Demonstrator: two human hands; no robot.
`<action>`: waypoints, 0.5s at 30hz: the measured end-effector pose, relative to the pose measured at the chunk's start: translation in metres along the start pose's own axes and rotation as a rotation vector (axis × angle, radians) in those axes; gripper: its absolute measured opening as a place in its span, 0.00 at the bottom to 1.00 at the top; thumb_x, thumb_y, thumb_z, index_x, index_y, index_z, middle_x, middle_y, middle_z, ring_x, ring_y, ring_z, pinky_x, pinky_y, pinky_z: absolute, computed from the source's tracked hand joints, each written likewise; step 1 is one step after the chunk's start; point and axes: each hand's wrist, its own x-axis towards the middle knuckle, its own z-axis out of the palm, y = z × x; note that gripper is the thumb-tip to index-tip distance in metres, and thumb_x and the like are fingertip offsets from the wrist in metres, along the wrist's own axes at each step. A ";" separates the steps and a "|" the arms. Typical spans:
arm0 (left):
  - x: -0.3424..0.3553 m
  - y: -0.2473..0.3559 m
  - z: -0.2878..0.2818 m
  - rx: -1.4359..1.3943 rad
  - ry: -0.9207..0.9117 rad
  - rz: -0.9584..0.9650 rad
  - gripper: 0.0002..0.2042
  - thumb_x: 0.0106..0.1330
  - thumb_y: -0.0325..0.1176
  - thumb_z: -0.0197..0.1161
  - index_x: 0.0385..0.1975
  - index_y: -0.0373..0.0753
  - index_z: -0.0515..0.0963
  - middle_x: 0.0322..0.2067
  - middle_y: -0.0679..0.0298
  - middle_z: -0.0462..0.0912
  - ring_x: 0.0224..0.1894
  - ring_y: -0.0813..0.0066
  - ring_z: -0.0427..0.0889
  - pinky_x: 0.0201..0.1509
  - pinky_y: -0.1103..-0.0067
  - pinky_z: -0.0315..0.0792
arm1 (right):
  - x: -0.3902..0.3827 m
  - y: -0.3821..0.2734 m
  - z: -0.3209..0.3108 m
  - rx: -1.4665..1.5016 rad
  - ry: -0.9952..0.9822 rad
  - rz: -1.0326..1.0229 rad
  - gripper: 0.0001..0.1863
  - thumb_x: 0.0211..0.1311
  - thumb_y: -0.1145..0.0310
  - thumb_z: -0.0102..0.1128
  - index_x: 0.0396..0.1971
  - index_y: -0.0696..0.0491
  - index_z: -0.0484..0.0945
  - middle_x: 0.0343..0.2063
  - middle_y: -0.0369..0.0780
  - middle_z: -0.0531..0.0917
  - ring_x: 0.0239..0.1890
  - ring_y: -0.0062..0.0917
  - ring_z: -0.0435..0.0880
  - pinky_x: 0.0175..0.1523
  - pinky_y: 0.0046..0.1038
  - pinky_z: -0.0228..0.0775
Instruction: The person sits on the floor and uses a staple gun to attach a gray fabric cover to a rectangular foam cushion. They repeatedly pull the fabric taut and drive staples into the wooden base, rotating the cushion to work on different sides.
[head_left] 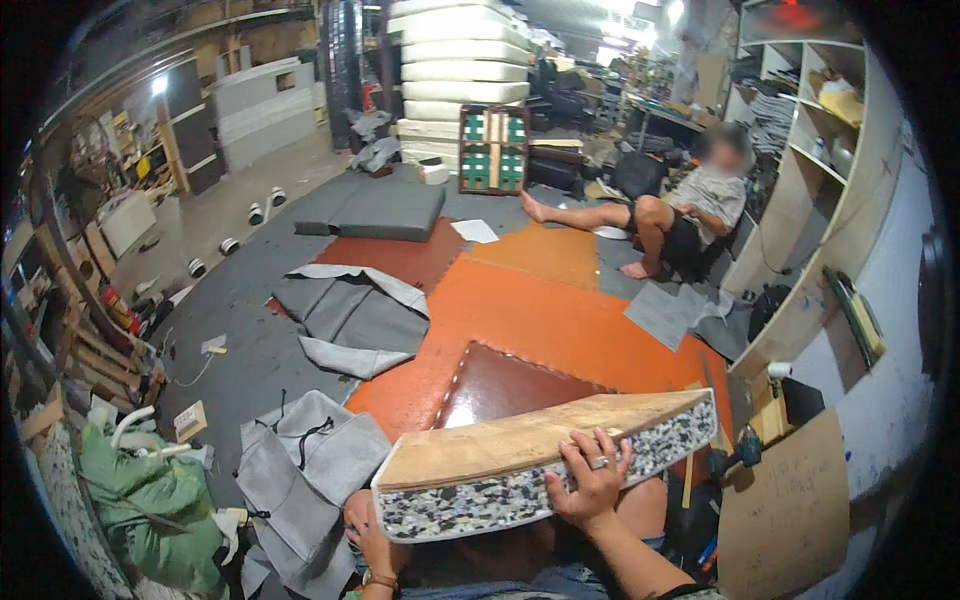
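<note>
A long curved board [540, 425] with a pale wooden top and a thick speckled foam layer along its near side lies across my lap at the bottom centre. My right hand [590, 480] grips it near the middle, fingers spread over the foam and reaching the wood, a ring on one finger. My left hand [370, 530], with a band at the wrist, is at the board's lower left corner, fingers curled against it and partly hidden. Grey fabric pieces with black straps [295, 470] lie just left of the board.
A person [700, 205] sits at right by white shelving [820, 160]. A grey folded cover [350, 320] and cushion [370, 210] lie on coloured mats [500, 300]. Stacked cream cushions [460, 50] stand behind. A cordless drill [745, 450] and cardboard [780, 520] are right; green cloth [140, 500] is left.
</note>
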 end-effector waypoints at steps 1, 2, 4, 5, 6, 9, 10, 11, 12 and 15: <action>-0.006 0.003 0.014 -0.080 0.031 -0.015 0.49 0.62 0.66 0.64 0.81 0.50 0.57 0.80 0.52 0.53 0.81 0.31 0.39 0.76 0.31 0.34 | -0.002 0.007 -0.007 -0.005 -0.003 -0.001 0.24 0.57 0.44 0.69 0.48 0.44 0.88 0.57 0.38 0.84 0.68 0.44 0.74 0.75 0.63 0.45; -0.014 0.004 0.026 -0.158 0.061 -0.029 0.47 0.63 0.65 0.63 0.79 0.47 0.59 0.79 0.51 0.55 0.81 0.28 0.38 0.75 0.30 0.34 | -0.004 0.014 -0.014 -0.011 -0.007 0.001 0.24 0.57 0.45 0.68 0.48 0.44 0.88 0.56 0.38 0.85 0.68 0.44 0.74 0.75 0.63 0.45; 0.027 -0.020 0.014 -0.509 0.185 0.062 0.47 0.62 0.64 0.64 0.78 0.45 0.61 0.77 0.47 0.59 0.80 0.26 0.39 0.76 0.32 0.35 | 0.004 -0.011 0.009 0.002 0.018 0.004 0.24 0.57 0.45 0.68 0.47 0.45 0.88 0.56 0.38 0.85 0.68 0.44 0.74 0.75 0.62 0.45; 0.023 -0.021 0.020 -0.531 0.197 0.064 0.47 0.61 0.63 0.64 0.78 0.45 0.61 0.76 0.45 0.60 0.80 0.25 0.39 0.76 0.33 0.36 | 0.002 -0.012 0.009 -0.001 0.017 0.003 0.24 0.57 0.45 0.68 0.47 0.45 0.88 0.56 0.38 0.85 0.68 0.44 0.74 0.76 0.62 0.45; 0.019 -0.022 0.025 -0.380 0.231 0.080 0.47 0.61 0.63 0.64 0.78 0.44 0.61 0.75 0.44 0.61 0.79 0.24 0.40 0.76 0.33 0.37 | 0.001 -0.009 0.006 -0.006 0.000 0.001 0.24 0.57 0.44 0.68 0.46 0.46 0.89 0.56 0.39 0.85 0.68 0.45 0.74 0.76 0.62 0.44; 0.021 -0.018 0.036 -0.089 0.297 0.135 0.47 0.60 0.63 0.64 0.78 0.45 0.61 0.76 0.45 0.60 0.78 0.22 0.41 0.75 0.32 0.38 | 0.002 -0.004 0.003 -0.019 -0.011 0.000 0.24 0.58 0.44 0.67 0.46 0.46 0.89 0.56 0.39 0.85 0.68 0.45 0.74 0.76 0.62 0.44; 0.024 -0.022 0.036 -0.172 0.372 0.187 0.44 0.63 0.63 0.60 0.78 0.47 0.61 0.77 0.51 0.59 0.78 0.22 0.41 0.74 0.31 0.38 | 0.002 -0.005 0.005 -0.008 -0.010 0.004 0.24 0.58 0.44 0.67 0.46 0.46 0.89 0.56 0.39 0.85 0.68 0.45 0.74 0.76 0.62 0.44; 0.026 -0.025 0.036 -0.098 0.376 0.199 0.41 0.67 0.62 0.57 0.78 0.49 0.62 0.78 0.57 0.57 0.78 0.22 0.41 0.73 0.30 0.39 | 0.002 -0.006 0.007 -0.006 -0.005 0.005 0.24 0.58 0.44 0.66 0.46 0.46 0.89 0.56 0.39 0.85 0.68 0.45 0.74 0.76 0.62 0.44; 0.030 -0.029 0.036 0.070 0.325 0.188 0.40 0.68 0.61 0.56 0.78 0.49 0.62 0.79 0.59 0.57 0.78 0.22 0.42 0.73 0.29 0.39 | 0.001 -0.008 0.007 -0.006 -0.003 0.007 0.24 0.58 0.44 0.66 0.45 0.47 0.89 0.56 0.39 0.85 0.68 0.45 0.74 0.76 0.62 0.44; 0.028 -0.031 0.037 0.108 0.295 0.151 0.34 0.73 0.58 0.51 0.77 0.51 0.66 0.80 0.64 0.56 0.76 0.20 0.44 0.71 0.28 0.42 | -0.001 -0.010 0.006 -0.005 0.004 0.018 0.24 0.59 0.45 0.65 0.45 0.47 0.89 0.55 0.40 0.85 0.68 0.46 0.74 0.76 0.62 0.44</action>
